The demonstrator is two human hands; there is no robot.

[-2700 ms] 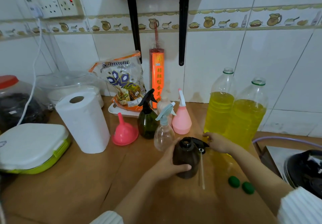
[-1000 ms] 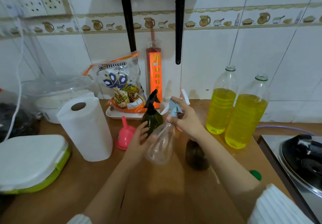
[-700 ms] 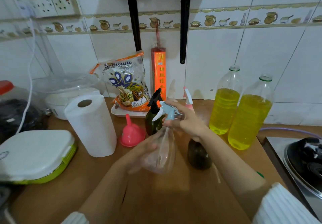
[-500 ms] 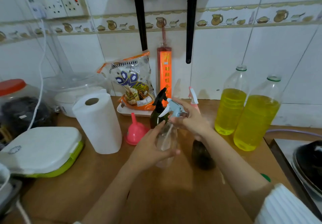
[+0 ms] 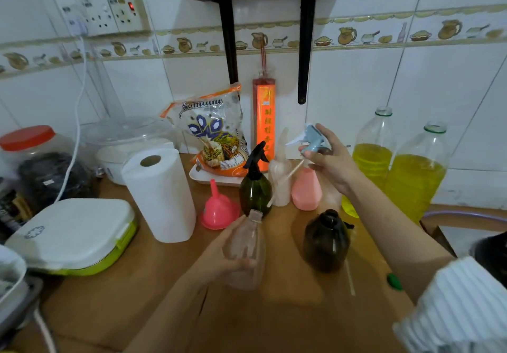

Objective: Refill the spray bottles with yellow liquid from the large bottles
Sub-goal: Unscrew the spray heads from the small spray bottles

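Two spray bottles opened, none filled yet.
Left hand (image 5: 219, 259) grips the empty clear bottle (image 5: 247, 251); right hand (image 5: 333, 160) pinches its blue sprayer (image 5: 311, 140). Both big bottles (image 5: 411, 179) uncapped, funnel (image 5: 218, 212) unused.

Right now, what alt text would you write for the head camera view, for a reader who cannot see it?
A person's left hand holds an uncapped clear spray bottle over a wooden counter, while the right hand lifts away its blue trigger head. Behind stand a pink funnel, other spray bottles, and two large bottles of yellow liquid.
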